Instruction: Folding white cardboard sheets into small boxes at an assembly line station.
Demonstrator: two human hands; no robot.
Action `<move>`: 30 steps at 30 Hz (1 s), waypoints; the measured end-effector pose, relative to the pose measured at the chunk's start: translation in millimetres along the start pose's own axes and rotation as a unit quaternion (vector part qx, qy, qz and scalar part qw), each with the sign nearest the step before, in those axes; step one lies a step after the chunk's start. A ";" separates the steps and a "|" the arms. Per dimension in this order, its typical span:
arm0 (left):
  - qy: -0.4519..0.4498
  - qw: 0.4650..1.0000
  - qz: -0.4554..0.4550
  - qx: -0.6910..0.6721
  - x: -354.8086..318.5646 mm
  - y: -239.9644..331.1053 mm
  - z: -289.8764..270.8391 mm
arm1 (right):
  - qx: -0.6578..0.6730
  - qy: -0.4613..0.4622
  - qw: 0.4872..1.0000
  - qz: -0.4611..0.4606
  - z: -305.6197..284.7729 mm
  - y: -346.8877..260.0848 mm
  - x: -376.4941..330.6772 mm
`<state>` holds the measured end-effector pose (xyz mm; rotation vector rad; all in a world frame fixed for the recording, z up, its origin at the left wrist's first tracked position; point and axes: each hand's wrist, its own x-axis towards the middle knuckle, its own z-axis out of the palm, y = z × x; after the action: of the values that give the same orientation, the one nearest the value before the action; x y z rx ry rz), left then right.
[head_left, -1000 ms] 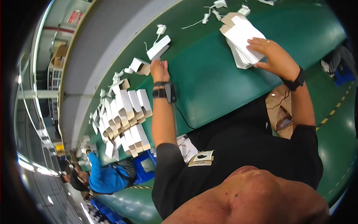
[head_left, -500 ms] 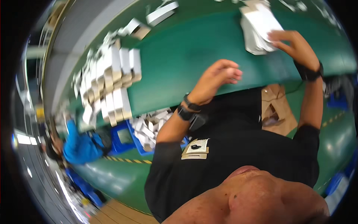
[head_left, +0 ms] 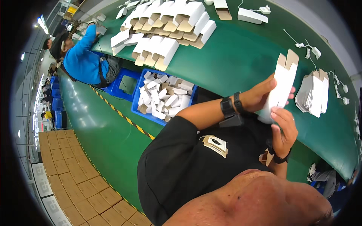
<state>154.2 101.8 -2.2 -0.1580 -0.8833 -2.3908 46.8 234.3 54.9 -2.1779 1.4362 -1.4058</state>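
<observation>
A flat white carton blank [head_left: 282, 86] with brown flaps at its top is held up in front of my chest over the green table [head_left: 241, 56]. My left hand [head_left: 260, 94] grips its left side, and my right hand [head_left: 284, 128] holds its lower end from below. Both wrists wear black bands. A stack of flat white blanks [head_left: 313, 93] lies on the table just right of the held one. Rows of folded white cartons [head_left: 166, 26] lie on the table's far left part.
A blue crate [head_left: 164, 96] full of small white boxes stands on the green floor beside the table. A person in a blue top [head_left: 85, 60] sits at the table's far end. White cables with plugs [head_left: 307, 48] lie near the stack.
The view has swung left and down. My left hand came back from the carton rows to the blank, and both hands now hold it up off the stack.
</observation>
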 end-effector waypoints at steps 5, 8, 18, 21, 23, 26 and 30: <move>-0.101 0.967 -0.126 0.195 -39.9 19.1 -3.9 | 0.074 0.140 0.958 0.241 -17.9 13.5 6.2; -0.120 0.954 -0.174 0.213 -46.8 24.7 3.3 | 0.049 -0.030 0.964 0.261 -40.9 22.7 13.9; 0.070 0.954 0.025 0.291 -37.6 28.5 9.2 | 0.185 0.106 0.945 0.249 -17.6 30.8 17.4; 0.015 0.958 -0.030 0.286 -32.1 27.6 -2.5 | 0.200 0.079 0.956 0.198 -8.9 34.4 11.1; -0.001 0.966 -0.102 0.237 -31.3 27.6 -4.2 | 0.258 0.071 0.937 0.226 -6.6 36.5 0.0; 0.039 0.962 -0.065 0.263 -34.0 13.0 -3.9 | 0.344 0.070 0.906 0.235 5.8 45.8 -14.4; 0.073 0.954 -0.012 0.291 -33.1 9.9 17.1 | 0.237 0.200 0.945 0.102 20.1 44.2 -10.0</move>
<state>185.6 122.4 6.8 0.2567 -1.4709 -2.0281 34.0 212.8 12.1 -1.4673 1.2148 -1.9432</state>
